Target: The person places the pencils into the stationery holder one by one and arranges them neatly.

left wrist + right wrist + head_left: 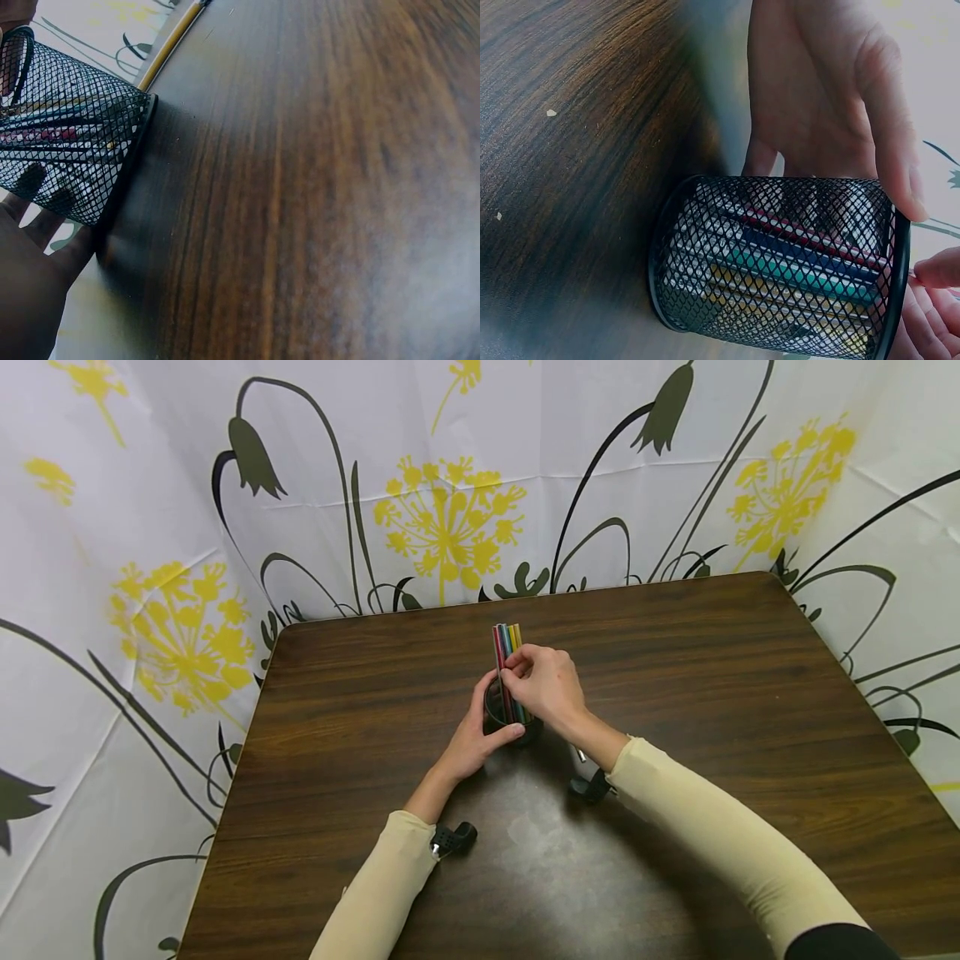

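Observation:
A black mesh pencil cup (780, 277) stands upright on the wooden table, holding several coloured pencils (514, 637) whose ends rise above its rim. My left hand (471, 742) grips the cup from the left, thumb over the near rim; in the left wrist view, the fingers of the left hand (34, 277) lie along the mesh close to the base. Above the rim, my right hand (551, 689) pinches a red pencil at the left of the bunch between thumb and fingertips. Red, blue, green and yellow pencil shafts show through the mesh in the right wrist view.
The dark wooden table (360, 718) reaches out on all sides of the cup. Behind it and at both sides hangs a white curtain (315, 435) with yellow and grey flowers. A black wrist device (453, 840) sits below the left hand.

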Action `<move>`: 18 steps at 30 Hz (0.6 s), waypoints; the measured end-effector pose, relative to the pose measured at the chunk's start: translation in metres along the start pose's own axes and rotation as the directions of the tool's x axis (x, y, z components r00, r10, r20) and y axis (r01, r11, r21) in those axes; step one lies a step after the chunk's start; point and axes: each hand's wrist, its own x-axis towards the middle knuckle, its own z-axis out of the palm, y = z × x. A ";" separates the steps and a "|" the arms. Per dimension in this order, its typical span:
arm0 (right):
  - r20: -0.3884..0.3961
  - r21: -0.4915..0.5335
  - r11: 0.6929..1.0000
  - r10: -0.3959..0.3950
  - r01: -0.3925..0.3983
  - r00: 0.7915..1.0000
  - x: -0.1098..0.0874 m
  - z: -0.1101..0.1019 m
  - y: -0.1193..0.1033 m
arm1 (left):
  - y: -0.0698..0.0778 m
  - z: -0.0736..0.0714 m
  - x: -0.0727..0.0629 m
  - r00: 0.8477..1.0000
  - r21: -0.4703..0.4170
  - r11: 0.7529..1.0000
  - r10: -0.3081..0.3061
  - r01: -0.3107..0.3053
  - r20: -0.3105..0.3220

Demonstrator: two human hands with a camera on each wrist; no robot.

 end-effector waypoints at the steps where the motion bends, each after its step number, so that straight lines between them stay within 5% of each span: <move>1: 0.001 -0.001 1.000 0.000 0.000 1.000 0.000 0.000 0.000 | 0.000 0.000 0.000 1.000 0.000 1.000 -0.002 0.002 0.000; 18: 0.030 0.021 1.000 -0.013 0.013 0.999 0.000 -0.005 0.004 | 0.000 -0.001 0.000 0.999 -0.045 0.999 -0.021 0.023 0.024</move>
